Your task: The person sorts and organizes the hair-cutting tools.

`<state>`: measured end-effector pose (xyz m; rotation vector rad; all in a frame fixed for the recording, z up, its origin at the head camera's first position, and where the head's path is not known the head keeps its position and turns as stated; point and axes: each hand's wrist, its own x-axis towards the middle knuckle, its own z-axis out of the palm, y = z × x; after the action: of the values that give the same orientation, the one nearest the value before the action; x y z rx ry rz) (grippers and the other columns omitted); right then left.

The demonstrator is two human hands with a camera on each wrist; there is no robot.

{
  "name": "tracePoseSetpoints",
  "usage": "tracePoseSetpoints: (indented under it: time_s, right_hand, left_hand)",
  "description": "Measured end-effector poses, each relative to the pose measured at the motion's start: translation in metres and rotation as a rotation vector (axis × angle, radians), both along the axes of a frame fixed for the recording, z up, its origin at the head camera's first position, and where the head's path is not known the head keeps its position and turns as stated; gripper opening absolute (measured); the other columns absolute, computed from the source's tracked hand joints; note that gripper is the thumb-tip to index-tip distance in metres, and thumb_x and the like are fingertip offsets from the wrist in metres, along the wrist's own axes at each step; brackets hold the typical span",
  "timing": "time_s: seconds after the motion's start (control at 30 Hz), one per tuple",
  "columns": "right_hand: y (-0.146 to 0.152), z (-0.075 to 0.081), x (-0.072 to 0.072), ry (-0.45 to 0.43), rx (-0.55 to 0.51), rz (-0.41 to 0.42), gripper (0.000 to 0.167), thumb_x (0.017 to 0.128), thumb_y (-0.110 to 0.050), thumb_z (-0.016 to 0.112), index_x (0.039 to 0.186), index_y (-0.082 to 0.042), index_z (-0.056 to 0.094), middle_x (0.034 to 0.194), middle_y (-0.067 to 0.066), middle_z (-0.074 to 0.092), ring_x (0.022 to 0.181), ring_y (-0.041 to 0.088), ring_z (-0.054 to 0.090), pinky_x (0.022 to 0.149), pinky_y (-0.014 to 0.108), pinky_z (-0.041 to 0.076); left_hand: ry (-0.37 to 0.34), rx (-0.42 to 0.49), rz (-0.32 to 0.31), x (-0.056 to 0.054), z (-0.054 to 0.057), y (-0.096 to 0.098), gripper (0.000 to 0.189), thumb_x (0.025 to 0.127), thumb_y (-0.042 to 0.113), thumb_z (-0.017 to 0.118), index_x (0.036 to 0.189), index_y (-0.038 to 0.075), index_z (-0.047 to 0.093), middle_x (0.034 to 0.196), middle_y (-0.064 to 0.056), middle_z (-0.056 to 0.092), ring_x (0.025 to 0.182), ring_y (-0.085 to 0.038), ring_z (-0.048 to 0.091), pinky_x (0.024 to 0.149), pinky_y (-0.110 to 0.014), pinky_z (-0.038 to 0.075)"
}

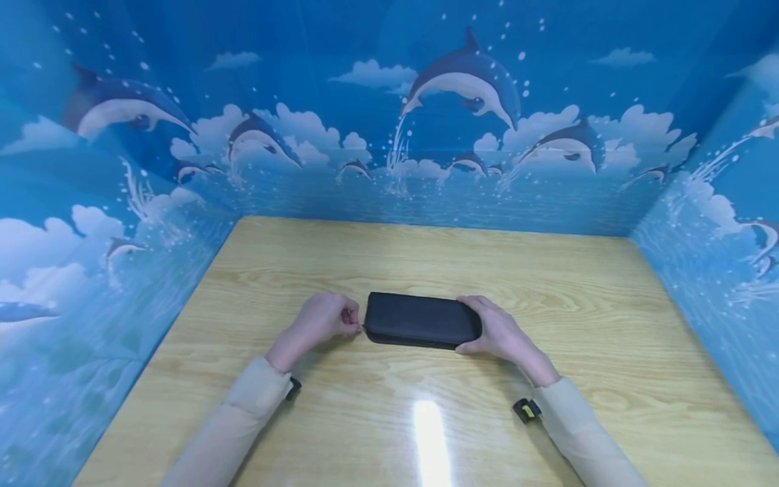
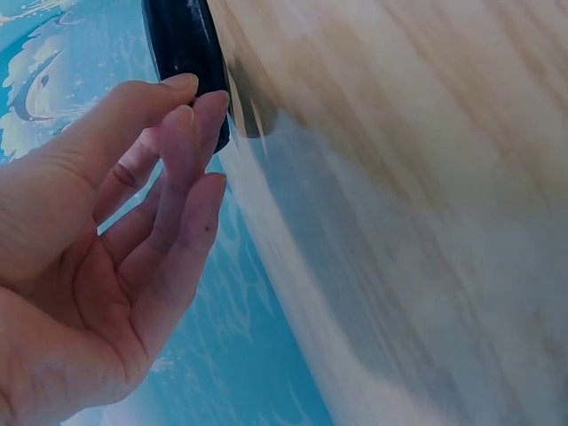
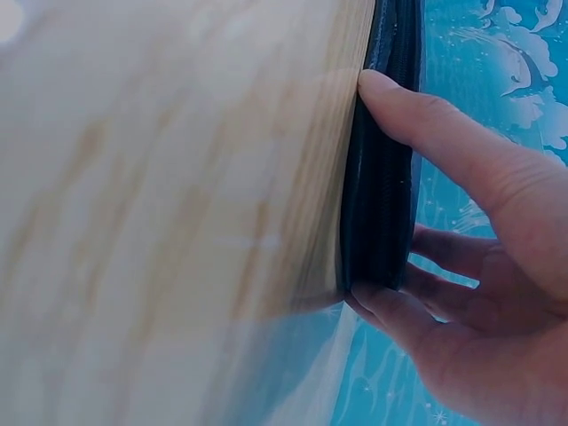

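A long black zippered case point(image 1: 422, 316) with rounded corners lies flat on the table. At its left end my left hand point(image 1: 322, 316) pinches the small zipper pull between thumb and forefinger; the fingertips mostly hide it. The left wrist view shows that hand point(image 2: 133, 204) with its other fingers bent near the end of the case point(image 2: 188, 40). My right hand point(image 1: 496, 329) grips the opposite end, thumb on the near side and fingers around the far side. In the right wrist view, a zipper seam runs along the edge of the case point(image 3: 380, 200) beside the right thumb.
The wood-grain table point(image 1: 365, 412) carries a bright light reflection near its front. Blue walls printed with dolphins point(image 1: 462, 81) enclose it at the back and both sides. A small black device point(image 1: 526, 410) sits at the right wrist.
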<state>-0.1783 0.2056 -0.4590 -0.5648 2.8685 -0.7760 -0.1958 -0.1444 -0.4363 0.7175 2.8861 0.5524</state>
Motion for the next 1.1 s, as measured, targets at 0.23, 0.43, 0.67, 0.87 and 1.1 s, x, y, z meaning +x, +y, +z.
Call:
tracePoseSetpoints:
  time_s: [0.23, 0.43, 0.67, 0.87, 1.1]
  right_hand:
    - [0.0, 0.002, 0.001, 0.001, 0.007, 0.005, 0.095, 0.07, -0.026, 0.094, 0.149, -0.002, 0.046, 0.145, 0.025, 0.049, 0.13, 0.049, 0.049, 0.103, 0.063, 0.044]
    - [0.001, 0.002, 0.0, 0.011, 0.011, 0.011, 0.096, 0.07, -0.026, 0.094, 0.149, -0.002, 0.046, 0.144, 0.025, 0.05, 0.129, 0.049, 0.05, 0.101, 0.063, 0.045]
    - [0.002, 0.001, 0.0, 0.044, 0.006, 0.032, 0.095, 0.069, -0.028, 0.095, 0.148, -0.002, 0.048, 0.142, 0.023, 0.052, 0.127, 0.048, 0.053, 0.1, 0.062, 0.046]
    - [0.001, 0.0, 0.0, 0.048, 0.007, 0.033, 0.095, 0.068, -0.027, 0.095, 0.147, -0.003, 0.049, 0.142, 0.023, 0.053, 0.126, 0.048, 0.053, 0.1, 0.062, 0.047]
    - [0.003, 0.0, -0.002, 0.033, 0.02, 0.03, 0.096, 0.07, -0.029, 0.095, 0.149, -0.003, 0.047, 0.144, 0.023, 0.051, 0.127, 0.048, 0.052, 0.1, 0.062, 0.046]
  left_hand:
    - [-0.015, 0.033, -0.008, -0.004, 0.0, -0.001, 0.022, 0.079, 0.02, 0.087, 0.07, 0.022, 0.067, 0.071, 0.011, 0.068, 0.065, -0.003, 0.06, 0.066, -0.028, 0.053]
    - [-0.009, 0.034, -0.028, -0.006, 0.001, -0.001, 0.023, 0.078, 0.02, 0.088, 0.069, 0.022, 0.067, 0.07, 0.012, 0.068, 0.064, -0.003, 0.059, 0.064, -0.026, 0.052]
    - [-0.024, 0.027, -0.02, -0.006, 0.003, -0.001, 0.025, 0.077, 0.017, 0.087, 0.067, 0.022, 0.065, 0.067, 0.012, 0.064, 0.062, -0.004, 0.056, 0.063, -0.025, 0.049]
    - [0.005, 0.018, -0.008, -0.008, 0.0, -0.001, 0.025, 0.076, 0.016, 0.085, 0.066, 0.021, 0.062, 0.066, 0.012, 0.061, 0.061, -0.005, 0.054, 0.058, -0.024, 0.045]
    - [0.039, 0.033, 0.019, -0.016, -0.005, -0.003, 0.023, 0.076, 0.017, 0.085, 0.066, 0.021, 0.064, 0.067, 0.011, 0.063, 0.061, -0.006, 0.055, 0.056, -0.024, 0.045]
